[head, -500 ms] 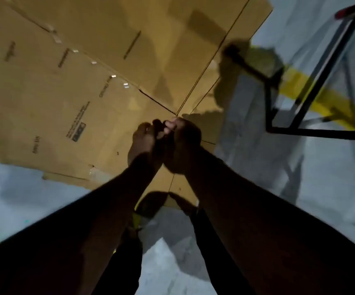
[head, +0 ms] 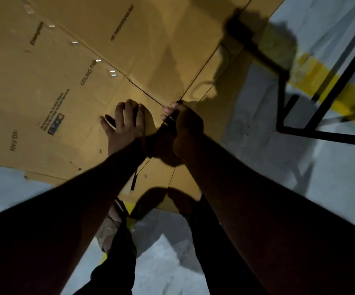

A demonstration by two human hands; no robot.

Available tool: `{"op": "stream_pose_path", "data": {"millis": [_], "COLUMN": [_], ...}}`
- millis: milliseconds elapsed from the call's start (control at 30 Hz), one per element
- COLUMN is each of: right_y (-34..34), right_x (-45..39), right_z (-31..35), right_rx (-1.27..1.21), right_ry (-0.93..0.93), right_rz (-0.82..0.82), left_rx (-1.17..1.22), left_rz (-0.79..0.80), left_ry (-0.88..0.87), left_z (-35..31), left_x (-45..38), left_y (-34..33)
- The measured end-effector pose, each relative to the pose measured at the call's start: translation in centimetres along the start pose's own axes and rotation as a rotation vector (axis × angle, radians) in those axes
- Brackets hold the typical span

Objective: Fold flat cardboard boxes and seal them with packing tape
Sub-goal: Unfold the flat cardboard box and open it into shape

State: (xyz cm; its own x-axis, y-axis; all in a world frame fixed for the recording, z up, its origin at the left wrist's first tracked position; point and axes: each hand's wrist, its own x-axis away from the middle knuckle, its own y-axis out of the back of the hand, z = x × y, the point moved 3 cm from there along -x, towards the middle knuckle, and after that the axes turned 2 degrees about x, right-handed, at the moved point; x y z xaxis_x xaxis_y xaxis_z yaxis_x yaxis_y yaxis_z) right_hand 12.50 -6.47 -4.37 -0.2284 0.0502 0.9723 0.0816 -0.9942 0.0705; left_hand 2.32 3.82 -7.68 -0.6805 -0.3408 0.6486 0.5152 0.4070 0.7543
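Left hand (head: 127,122) fingers spread flat on cardboard (head: 70,86), right hand (head: 185,126) pinching dark strap (head: 172,118) beside

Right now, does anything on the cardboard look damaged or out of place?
A dark loose strap lies on the flat cardboard box near its lower edge, below the left hand. The right hand grips another dark strap. No tear is visible.

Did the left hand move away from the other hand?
Yes. The left hand slid left off the right hand and now lies flat on the cardboard box, nearer its printed label.
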Motion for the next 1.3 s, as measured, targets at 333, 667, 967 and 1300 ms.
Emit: {"op": "stream_pose_path", "data": {"millis": [333,667,967,1300], "right_y": [0.7,-3.9,-2.3,10.3], "right_x": [1.5,19.2,44.4,79.4], "right_z": [1.7,11.8,15.0,19.9], "right_rx": [-0.013,0.3,-0.007,-0.199], "right_ry": [0.103,0.33,0.58,1.071], "right_rz": [0.069,0.012,0.112,0.129], "left_rx": [0.313,0.515,0.629,0.686], "left_rz": [-0.214,-0.32,-0.288,-0.426], "left_ry": [-0.204,-0.361,-0.299,-0.773], "left_z": [3.4,0.8,-2.1,-11.1], "left_x": [4.8,18.1,30.1,50.7], "left_y": [9.8,21.5,38.5,63.7]}}
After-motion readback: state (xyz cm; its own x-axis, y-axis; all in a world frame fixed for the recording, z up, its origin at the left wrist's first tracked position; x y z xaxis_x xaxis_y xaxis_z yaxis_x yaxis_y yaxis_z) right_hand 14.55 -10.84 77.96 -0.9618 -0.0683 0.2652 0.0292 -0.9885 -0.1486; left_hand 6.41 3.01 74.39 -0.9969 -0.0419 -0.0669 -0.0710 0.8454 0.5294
